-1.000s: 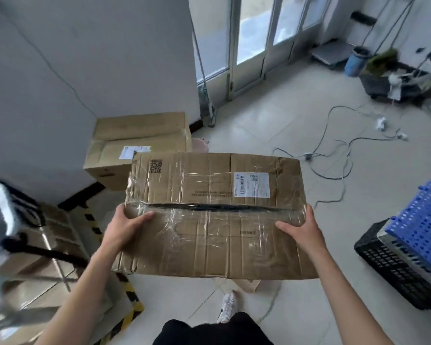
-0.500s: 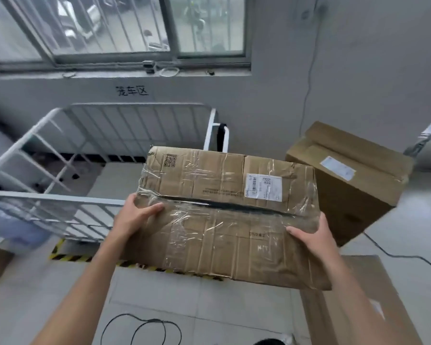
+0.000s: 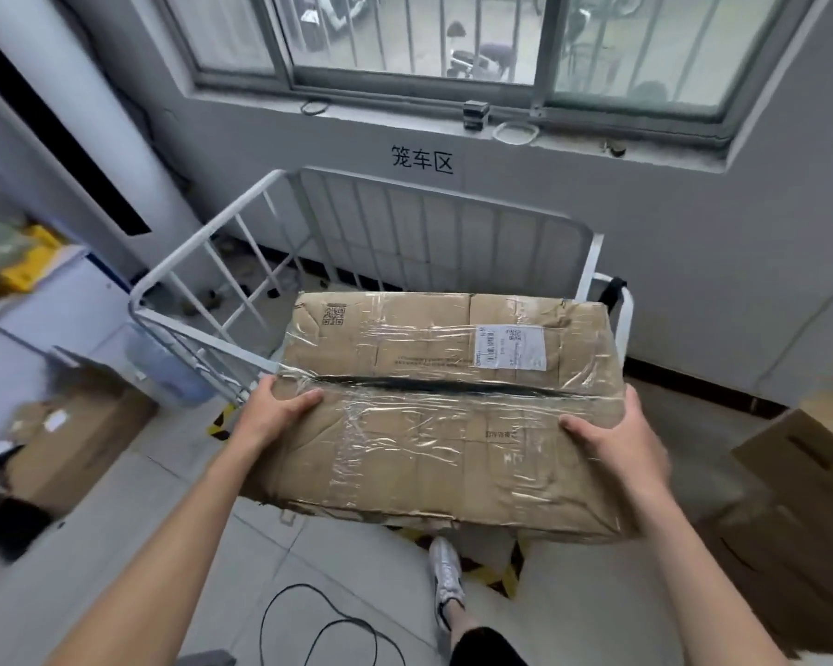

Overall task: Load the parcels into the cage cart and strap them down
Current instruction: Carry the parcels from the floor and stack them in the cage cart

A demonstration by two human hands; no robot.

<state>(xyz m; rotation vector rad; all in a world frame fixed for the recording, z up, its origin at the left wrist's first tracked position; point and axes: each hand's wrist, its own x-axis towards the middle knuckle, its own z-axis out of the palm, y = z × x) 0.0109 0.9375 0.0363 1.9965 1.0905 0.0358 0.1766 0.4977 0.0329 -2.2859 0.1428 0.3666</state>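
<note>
Below a barred window [image 3: 405,40], a white cage cart [image 3: 434,200] stands against the grey wall [image 3: 669,242]. Both hands hold a taped cardboard box [image 3: 434,454] in the air at the cart's near side: the left hand [image 3: 270,415] clasps its left edge and the right hand [image 3: 616,439] its right edge. Each thumb lies flat on top; the other fingers wrap round the edges, mostly hidden.

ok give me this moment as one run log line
step: loading | parcel: taped, held off the floor | left hand: grips left end | right hand: grips right end | cage cart: directly ahead
</note>
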